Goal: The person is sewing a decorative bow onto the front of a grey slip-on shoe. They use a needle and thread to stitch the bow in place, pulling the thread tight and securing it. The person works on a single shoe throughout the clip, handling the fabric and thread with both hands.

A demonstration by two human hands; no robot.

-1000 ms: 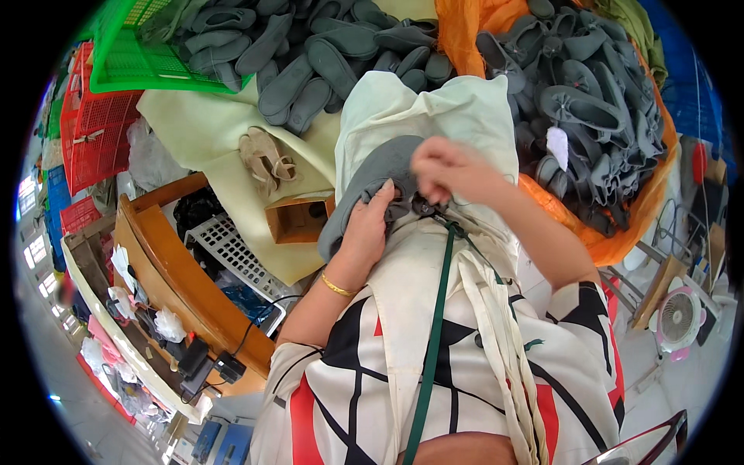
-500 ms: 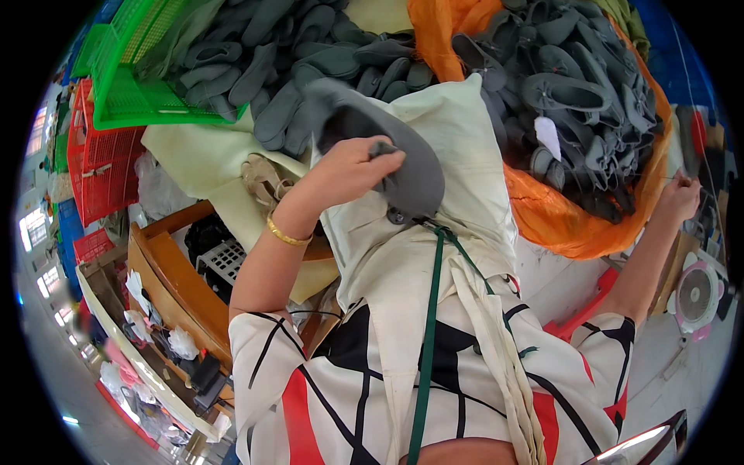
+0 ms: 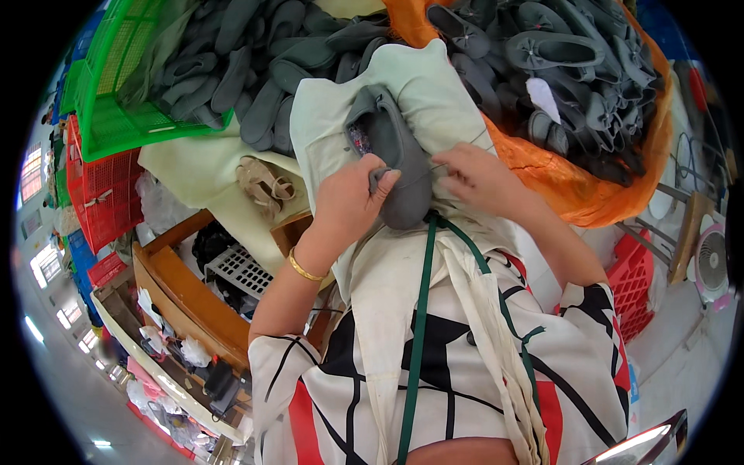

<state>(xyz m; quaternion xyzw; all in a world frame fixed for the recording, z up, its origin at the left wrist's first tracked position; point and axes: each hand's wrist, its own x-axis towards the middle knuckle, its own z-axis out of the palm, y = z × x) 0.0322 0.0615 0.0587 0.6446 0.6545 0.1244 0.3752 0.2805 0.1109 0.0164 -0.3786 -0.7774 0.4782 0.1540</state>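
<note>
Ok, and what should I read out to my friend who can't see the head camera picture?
A person's left hand holds a grey shoe over their pale cloth-covered lap, the right hand close beside it. Beyond are many more grey shoes, near a green basket and in an orange sack. Beige sandals lie to the left.

Grey shoe [image 3: 411, 167]; opening facing up

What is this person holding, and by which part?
The left hand grips a grey shoe by its upper, near the opening; whether the right hand holds anything is unclear.
</note>
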